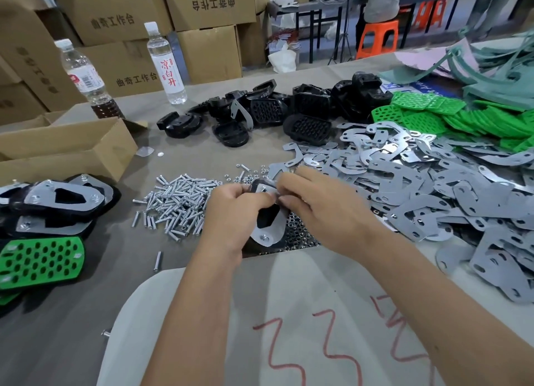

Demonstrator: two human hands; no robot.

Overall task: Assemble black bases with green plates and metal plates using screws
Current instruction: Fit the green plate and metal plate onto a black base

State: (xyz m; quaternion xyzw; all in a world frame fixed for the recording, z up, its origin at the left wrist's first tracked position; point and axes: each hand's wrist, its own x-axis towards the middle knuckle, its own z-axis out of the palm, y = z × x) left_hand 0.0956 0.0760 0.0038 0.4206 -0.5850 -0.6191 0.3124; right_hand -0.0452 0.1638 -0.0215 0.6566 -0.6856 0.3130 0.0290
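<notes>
Both hands meet at the middle of the table over one black base (267,215) with a metal plate (276,229) on its upper face. My left hand (231,212) grips the base from the left. My right hand (323,206) pinches at the plate's top end, fingers curled; what they pinch is hidden. One screw head shows at the plate's lower end. Loose screws (173,206) lie left of the hands, nuts (297,235) right under the base. Black bases (260,111) sit at the back, metal plates (419,183) to the right, green plates (433,117) at far right.
Finished assemblies (52,212), one green side up (40,260), are stacked at the left edge. An open cardboard box (66,148) and two bottles (166,65) stand at back left. A white sheet with red marks (289,328) lies in front. A person sits on an orange stool (377,39) beyond.
</notes>
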